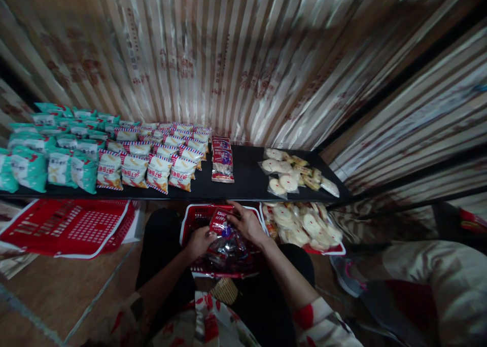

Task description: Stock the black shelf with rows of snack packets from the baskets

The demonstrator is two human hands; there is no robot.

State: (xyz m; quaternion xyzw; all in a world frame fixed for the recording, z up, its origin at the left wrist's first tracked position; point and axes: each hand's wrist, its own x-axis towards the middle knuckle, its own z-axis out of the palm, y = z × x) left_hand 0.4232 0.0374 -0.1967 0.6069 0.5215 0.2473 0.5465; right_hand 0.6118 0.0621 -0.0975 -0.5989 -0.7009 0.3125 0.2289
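Both hands are over a red basket (pixel 185 224) set between my knees, with several shiny dark-red packets (pixel 232 253) in it. My left hand (pixel 201 243) is closed at the lower left edge of a red snack packet (pixel 219 223). Across from it, my right hand (pixel 245 224) grips the packet's right side, its fingers bent over the top. On the black shelf (pixel 247 177) just beyond, similar red snack packets (pixel 222 159) lie in a short overlapping row.
White snack bags (pixel 133 169) and teal bags (pixel 61 167) fill the shelf's left. Round white packaged cakes (pixel 283 177) lie at its right, with more cakes (pixel 304 222) in a basket below. A red basket (pixel 87 225) stands lower left. Another person's leg (pixel 437 266) is at right.
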